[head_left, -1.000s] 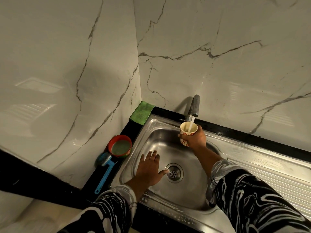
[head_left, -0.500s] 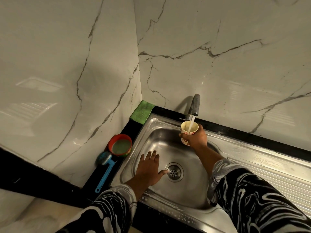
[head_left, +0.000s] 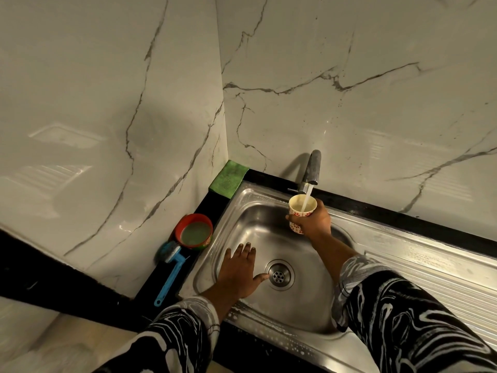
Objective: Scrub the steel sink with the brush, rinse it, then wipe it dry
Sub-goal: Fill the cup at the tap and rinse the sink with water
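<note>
Water falls from the tap into the patterned paper cup that your right hand holds over the back of the steel sink, fingers wrapped round it so most of its side is covered. Your left hand lies flat in the basin, fingers spread, thumb tip just beside the drain. The brush lies on the black counter left of the sink, untouched, its head just beside a red bowl; the bristles are too blurred to make out, and what the bowl holds is murky. A green cloth sits in the corner. Your sleeves hide part of the near rim, and the frame cuts off the drainboard at right.
</note>
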